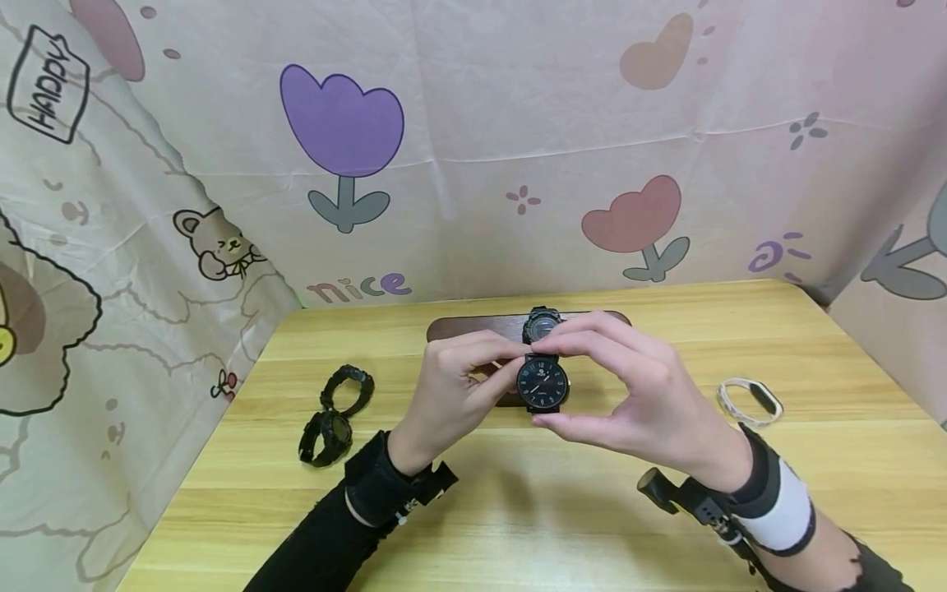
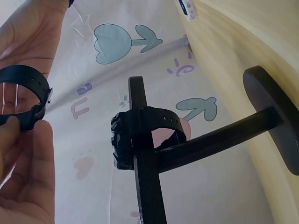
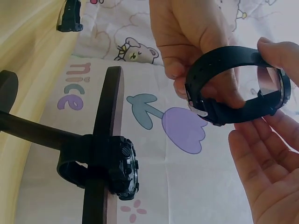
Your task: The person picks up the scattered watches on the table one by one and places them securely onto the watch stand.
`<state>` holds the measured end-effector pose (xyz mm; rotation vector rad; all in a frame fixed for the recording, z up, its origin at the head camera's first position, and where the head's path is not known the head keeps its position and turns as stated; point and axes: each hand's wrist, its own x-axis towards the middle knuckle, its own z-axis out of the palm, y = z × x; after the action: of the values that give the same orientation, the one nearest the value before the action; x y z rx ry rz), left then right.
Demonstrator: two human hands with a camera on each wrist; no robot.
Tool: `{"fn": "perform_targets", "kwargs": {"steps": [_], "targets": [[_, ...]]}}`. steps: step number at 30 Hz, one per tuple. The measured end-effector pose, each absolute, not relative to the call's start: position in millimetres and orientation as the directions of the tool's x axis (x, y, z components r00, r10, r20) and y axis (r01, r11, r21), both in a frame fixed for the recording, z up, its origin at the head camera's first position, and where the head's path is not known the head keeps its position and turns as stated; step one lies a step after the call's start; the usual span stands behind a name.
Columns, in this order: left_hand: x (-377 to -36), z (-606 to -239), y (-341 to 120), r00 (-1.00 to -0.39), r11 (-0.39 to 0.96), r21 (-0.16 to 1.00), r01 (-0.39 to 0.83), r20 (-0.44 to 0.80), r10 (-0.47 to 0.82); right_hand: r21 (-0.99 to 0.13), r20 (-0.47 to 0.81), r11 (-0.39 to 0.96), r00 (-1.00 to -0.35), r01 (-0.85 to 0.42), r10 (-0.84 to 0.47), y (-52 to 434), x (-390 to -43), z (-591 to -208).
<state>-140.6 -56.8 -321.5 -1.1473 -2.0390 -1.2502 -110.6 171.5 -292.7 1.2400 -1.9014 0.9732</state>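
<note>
Above the middle of the table, both hands hold a black wristwatch with a dark dial (image 1: 542,385), its face towards me. My left hand (image 1: 509,367) pinches the strap at the left side, and my right hand (image 1: 571,385) holds the case between thumb below and fingers above. In the right wrist view the buckled strap loop (image 3: 233,86) hangs between both hands. Just behind stands a dark wooden T-shaped stand (image 1: 451,327) with a second black watch (image 1: 542,326) strapped round its bar, seen close as the stand's watch (image 2: 140,135) (image 3: 119,163).
Two more black watches (image 1: 346,388) (image 1: 325,437) lie on the yellow wooden table (image 1: 518,510) at the left. A white band (image 1: 750,400) lies at the right. Patterned cloth walls (image 1: 473,164) close in the back and both sides.
</note>
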Motion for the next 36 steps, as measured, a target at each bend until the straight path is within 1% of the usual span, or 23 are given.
{"fn": "perform_targets", "kwargs": {"steps": [5,10,18,23,28,36], "targets": [[-138.7,-320.2,-55.2,-0.589,0.203,0.558,0.805,0.708,0.389,-0.242,0.829,0.274,-0.345,-0.931,-0.440,171.6,-111.5,-293.4],[-138.4,-319.8,-54.7,-0.620,0.182,0.602,0.778,0.687,0.380,-0.263,0.823,0.272,-0.362,-0.926,-0.437,172.1,-112.3,-294.5],[-138.0,-319.8,-54.2,-0.620,0.183,0.601,0.778,0.688,0.378,-0.290,0.819,0.258,-0.378,-0.922,-0.432,173.8,-112.0,-296.0],[-137.7,-320.1,-54.0,-0.635,0.196,0.613,0.765,0.671,0.382,-0.297,0.818,0.249,-0.380,-0.922,-0.431,174.0,-113.3,-296.8],[-137.6,-320.5,-53.5,-0.645,0.205,0.622,0.755,0.653,0.397,-0.332,0.811,0.232,-0.402,-0.914,-0.426,175.3,-114.9,-298.3],[-139.2,-320.7,-53.5,-0.627,0.212,0.601,0.771,0.656,0.420,-0.384,0.801,0.182,-0.425,-0.905,-0.422,176.5,-117.2,-299.4]]}}
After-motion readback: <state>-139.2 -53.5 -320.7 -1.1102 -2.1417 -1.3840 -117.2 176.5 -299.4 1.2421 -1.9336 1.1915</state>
